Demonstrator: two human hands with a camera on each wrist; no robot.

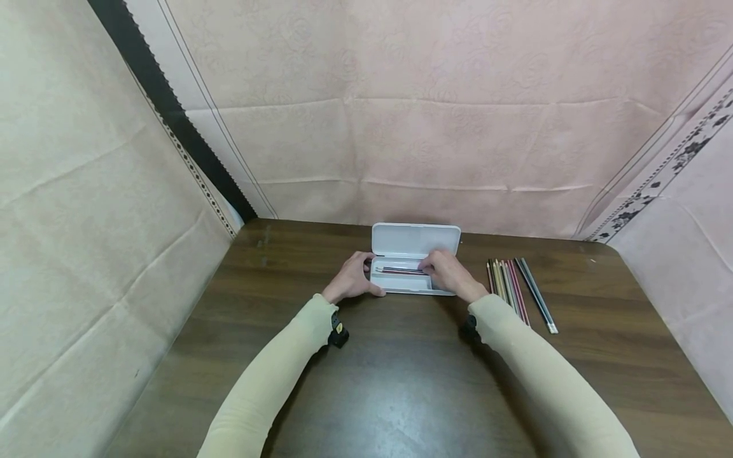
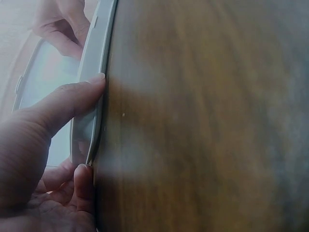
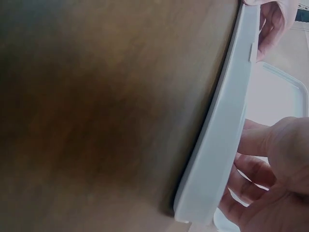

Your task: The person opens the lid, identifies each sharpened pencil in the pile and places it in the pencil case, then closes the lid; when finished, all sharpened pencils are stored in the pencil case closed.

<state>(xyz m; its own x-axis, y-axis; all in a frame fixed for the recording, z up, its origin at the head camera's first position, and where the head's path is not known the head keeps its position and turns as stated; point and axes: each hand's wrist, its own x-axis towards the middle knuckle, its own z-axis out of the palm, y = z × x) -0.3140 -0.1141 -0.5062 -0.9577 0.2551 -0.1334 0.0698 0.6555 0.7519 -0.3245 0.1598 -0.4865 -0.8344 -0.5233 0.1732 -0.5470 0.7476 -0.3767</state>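
Note:
An open white pencil case (image 1: 401, 284) lies near the table's far edge, its lid (image 1: 415, 240) tipped back. Inside its left part lie a few slim pencils (image 1: 399, 271). My left hand (image 1: 356, 276) grips the case's left end; in the left wrist view its thumb (image 2: 79, 96) presses the front edge and the fingers come round the end. The right hand (image 1: 448, 272) reaches into the case from the right, fingertips at the pencils' right ends. Its bent fingers (image 3: 248, 176) dip behind the front wall, so I cannot tell whether they pinch a pencil.
To the right of the case, several coloured pencils (image 1: 505, 283) lie side by side on the brown wooden table (image 1: 366, 381). Beside them are grey-blue pencils (image 1: 537, 296), slightly apart. Pale cloth (image 1: 435, 127) hangs behind the table and along both sides.

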